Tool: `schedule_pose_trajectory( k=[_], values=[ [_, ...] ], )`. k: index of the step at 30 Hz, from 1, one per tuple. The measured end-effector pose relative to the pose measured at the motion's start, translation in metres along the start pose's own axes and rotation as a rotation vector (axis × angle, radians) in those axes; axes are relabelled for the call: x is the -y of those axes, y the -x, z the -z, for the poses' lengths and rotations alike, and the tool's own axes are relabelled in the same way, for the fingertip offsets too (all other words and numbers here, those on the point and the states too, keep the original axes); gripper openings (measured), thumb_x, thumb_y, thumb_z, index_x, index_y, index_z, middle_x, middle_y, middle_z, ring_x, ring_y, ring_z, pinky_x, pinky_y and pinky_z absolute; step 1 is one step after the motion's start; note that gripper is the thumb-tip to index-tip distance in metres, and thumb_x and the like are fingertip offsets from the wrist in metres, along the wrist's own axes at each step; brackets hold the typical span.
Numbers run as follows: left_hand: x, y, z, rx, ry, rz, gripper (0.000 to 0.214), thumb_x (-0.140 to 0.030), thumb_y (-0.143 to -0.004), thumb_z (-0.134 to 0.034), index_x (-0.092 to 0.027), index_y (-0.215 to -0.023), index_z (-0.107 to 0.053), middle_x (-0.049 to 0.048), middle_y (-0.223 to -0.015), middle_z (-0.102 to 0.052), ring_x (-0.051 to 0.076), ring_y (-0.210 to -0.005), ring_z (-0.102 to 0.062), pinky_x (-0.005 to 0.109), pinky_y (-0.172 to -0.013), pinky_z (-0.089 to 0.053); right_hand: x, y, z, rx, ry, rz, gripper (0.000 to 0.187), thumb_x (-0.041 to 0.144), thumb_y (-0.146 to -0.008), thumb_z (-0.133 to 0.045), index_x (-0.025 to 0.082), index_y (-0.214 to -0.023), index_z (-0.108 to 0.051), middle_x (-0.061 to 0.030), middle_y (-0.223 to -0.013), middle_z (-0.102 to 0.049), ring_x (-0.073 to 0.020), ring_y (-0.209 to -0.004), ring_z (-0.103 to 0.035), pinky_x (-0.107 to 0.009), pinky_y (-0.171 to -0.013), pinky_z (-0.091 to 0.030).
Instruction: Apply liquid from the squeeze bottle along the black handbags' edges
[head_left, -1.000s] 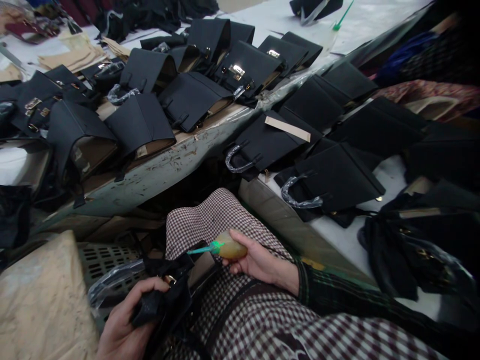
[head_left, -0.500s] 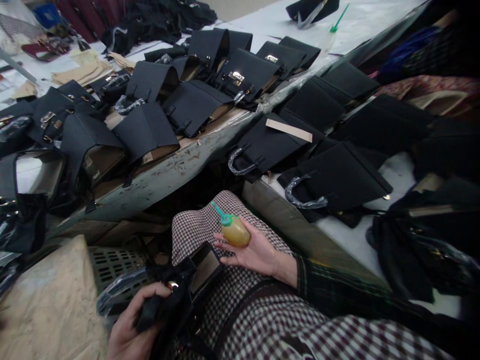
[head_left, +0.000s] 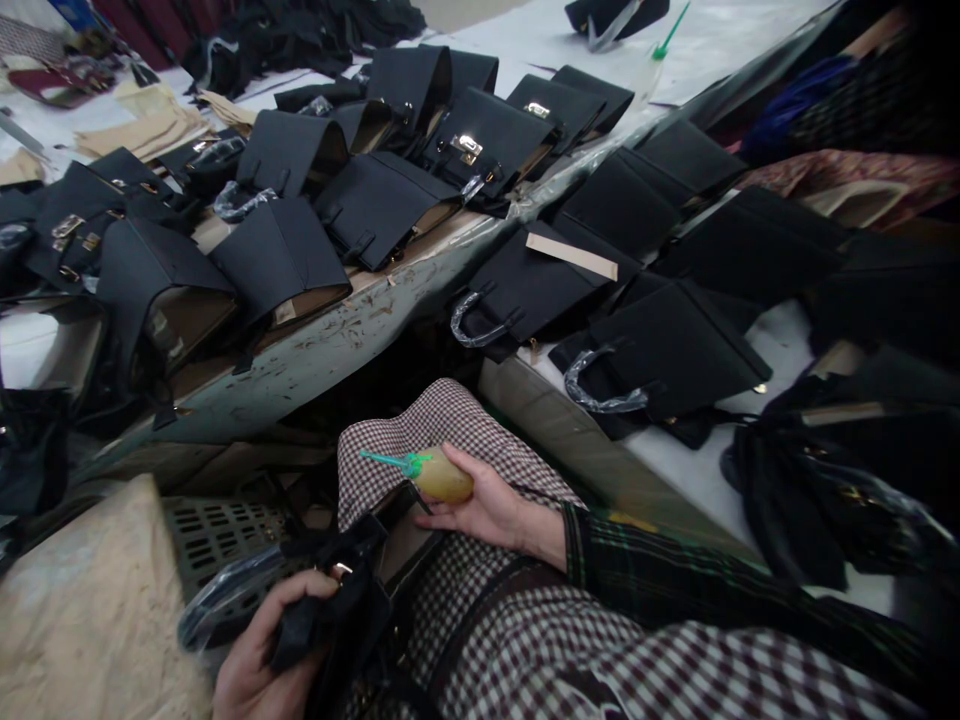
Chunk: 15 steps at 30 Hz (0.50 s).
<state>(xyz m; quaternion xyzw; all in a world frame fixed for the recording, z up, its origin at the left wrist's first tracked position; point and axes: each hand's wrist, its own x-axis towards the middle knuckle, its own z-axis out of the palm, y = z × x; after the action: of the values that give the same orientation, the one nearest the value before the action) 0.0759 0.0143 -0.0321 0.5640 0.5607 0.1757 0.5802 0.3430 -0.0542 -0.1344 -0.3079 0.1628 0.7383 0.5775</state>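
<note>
My left hand (head_left: 262, 650) grips a small black handbag (head_left: 352, 610) on my lap, its fingers closed around the straps near a gold metal fitting. The bag's open end with a beige inside faces up and to the right. In my right hand (head_left: 491, 505) lies a squeeze bottle (head_left: 448, 477) of yellowish liquid with a long green nozzle. The thumb is over the bottle and the fingers are beneath it, partly hidden. Its nozzle points left, just above the bag's opening. A checked apron (head_left: 442, 410) covers my lap.
Several black handbags (head_left: 277, 255) stand on the white-topped table (head_left: 510, 40) ahead. More handbags (head_left: 675, 345) with plastic-wrapped handles lie at right. A second green-tipped bottle (head_left: 652, 70) stands far back. A plastic crate (head_left: 225, 530) and a tan covered surface (head_left: 82, 600) are at left.
The squeeze bottle has tipped from nozzle-up to nearly level, nozzle pointing left. My right hand has moved left and its fingers have closed around the bottle. My left hand stays on the handbag.
</note>
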Motion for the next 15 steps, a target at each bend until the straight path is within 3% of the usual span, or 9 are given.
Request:
schedule_pose_trajectory(
  k=[3, 9, 15],
  values=[
    [-0.003, -0.014, 0.005, -0.056, -0.01, -0.037, 0.03, -0.045, -0.075, -0.084, -0.029, -0.097, -0.073, -0.0052, -0.106, -0.074, 0.017, -0.104, -0.063, 0.016, -0.093, -0.045, -0.002, 0.001, 0.002, -0.012, 0.013, 0.015, 0.045, 0.054, -0.099, -0.058, 0.013, -0.114, -0.068, -0.0088, -0.096, -0.071, -0.0219, -0.085, -0.067, -0.055, -0.099, -0.054],
    [-0.003, -0.032, 0.017, -0.033, 0.021, -0.062, 0.022, -0.029, -0.081, -0.079, -0.029, -0.102, -0.071, -0.0051, -0.111, -0.073, 0.015, -0.105, -0.063, 0.016, -0.093, -0.047, -0.004, 0.002, 0.003, 0.011, -0.052, 0.046, 0.047, 0.053, -0.1, -0.058, 0.01, -0.115, -0.067, -0.0117, -0.097, -0.072, -0.0254, -0.091, -0.069, -0.057, -0.1, -0.054],
    [0.013, -0.02, 0.022, 0.012, -0.073, -0.113, 0.024, -0.033, -0.067, -0.088, -0.024, -0.088, -0.079, 0.0015, -0.095, -0.079, 0.018, -0.09, -0.073, 0.015, -0.084, -0.055, -0.006, -0.003, 0.01, -0.108, -0.138, 0.001, 0.052, 0.058, -0.1, -0.052, 0.008, -0.106, -0.067, -0.0111, -0.085, -0.07, -0.0245, -0.08, -0.069, -0.055, -0.096, -0.056]
  ],
)
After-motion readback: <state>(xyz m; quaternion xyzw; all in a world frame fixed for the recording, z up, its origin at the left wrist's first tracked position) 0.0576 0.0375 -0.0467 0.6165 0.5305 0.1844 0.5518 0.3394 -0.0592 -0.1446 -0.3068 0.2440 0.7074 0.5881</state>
